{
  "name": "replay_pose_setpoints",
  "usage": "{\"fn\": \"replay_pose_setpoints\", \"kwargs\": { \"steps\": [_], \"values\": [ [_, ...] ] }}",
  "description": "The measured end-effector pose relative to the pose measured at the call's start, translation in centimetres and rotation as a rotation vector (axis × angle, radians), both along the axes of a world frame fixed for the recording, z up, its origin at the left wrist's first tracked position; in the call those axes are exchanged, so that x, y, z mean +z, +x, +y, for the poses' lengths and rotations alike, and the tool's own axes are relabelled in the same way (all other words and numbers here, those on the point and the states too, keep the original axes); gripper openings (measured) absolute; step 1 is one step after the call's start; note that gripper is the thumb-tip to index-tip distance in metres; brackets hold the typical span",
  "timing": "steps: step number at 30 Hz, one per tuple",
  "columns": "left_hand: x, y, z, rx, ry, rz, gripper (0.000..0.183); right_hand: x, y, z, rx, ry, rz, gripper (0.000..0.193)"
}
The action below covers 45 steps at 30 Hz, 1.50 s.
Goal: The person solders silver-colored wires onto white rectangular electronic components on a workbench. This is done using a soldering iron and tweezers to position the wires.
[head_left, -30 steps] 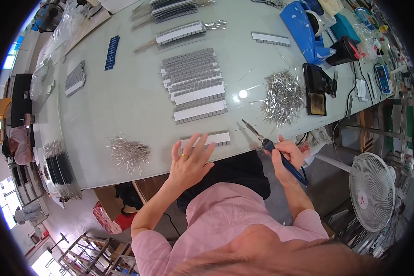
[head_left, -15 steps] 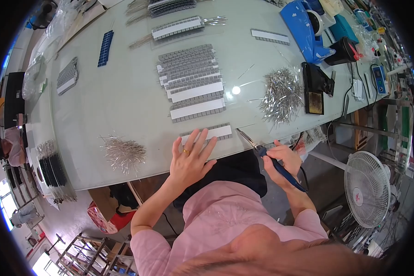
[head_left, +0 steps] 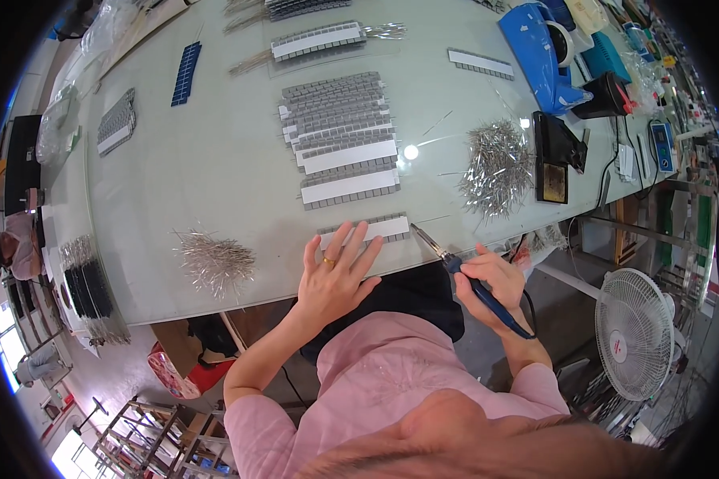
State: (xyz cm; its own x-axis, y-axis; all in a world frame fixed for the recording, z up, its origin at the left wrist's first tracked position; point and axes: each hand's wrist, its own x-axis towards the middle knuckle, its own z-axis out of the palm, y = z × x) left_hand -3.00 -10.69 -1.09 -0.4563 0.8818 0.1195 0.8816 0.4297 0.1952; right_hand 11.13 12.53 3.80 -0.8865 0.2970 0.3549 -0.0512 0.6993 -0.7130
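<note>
My left hand (head_left: 335, 267) lies with fingers spread on a grey segmented strip with a white band (head_left: 387, 228), pressing it to the glass-topped table near its front edge. In my right hand (head_left: 491, 283) is a soldering iron (head_left: 453, 262) with a dark blue handle, its metal tip pointing at the right end of that strip. A thin wire (head_left: 431, 219) lies by the strip's right end; whether the tip touches it I cannot tell. Beyond my left hand a stack of similar strips (head_left: 349, 189) lies in rows.
Piles of thin metal wires lie right (head_left: 495, 172) and left (head_left: 216, 262). At the right are a soldering iron stand (head_left: 553, 152) with a sponge and a blue tape dispenser (head_left: 535, 60). A small blue strip (head_left: 185, 73) lies far left. A white fan (head_left: 635, 334) stands beside the table.
The view has shifted slightly. Both hands keep nearly the same pose, and the iron's tip stays close to the right end of the strip.
</note>
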Motion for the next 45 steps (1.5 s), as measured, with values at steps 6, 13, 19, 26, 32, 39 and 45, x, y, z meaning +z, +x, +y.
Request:
{"fn": "replay_pose_setpoints", "kwargs": {
  "steps": [6,13,19,26,32,39,45],
  "values": [
    [0.3,0.0,-1.1,0.015,0.080,-0.071,0.061,0.0,-0.5,-0.3,-0.011,-0.071,-0.041,0.018],
    [0.6,0.0,-6.1,0.317,0.185,0.020,0.057,-1.8,2.3,0.1,-0.130,-0.310,-0.111,0.015],
    [1.3,-0.4,-10.6,0.607,0.036,0.138,0.058,-2.9,2.6,-0.2,-0.123,-0.338,0.087,0.016],
    [-0.2,0.9,-6.9,0.506,0.090,-0.004,0.062,-1.8,-0.2,-2.2,0.078,-0.221,0.031,0.018],
    [-0.4,0.8,-7.6,0.554,0.107,0.050,0.062,-1.2,-1.0,-3.0,0.071,-0.220,0.002,0.015],
    [-1.1,0.6,-6.8,0.452,0.185,0.003,0.059,-0.9,-4.2,-4.9,0.190,-0.122,-0.006,0.016],
    [-1.1,0.2,-6.4,0.396,0.217,0.004,0.059,-0.7,-5.7,-5.7,0.263,-0.069,0.033,0.019]
  ]
}}
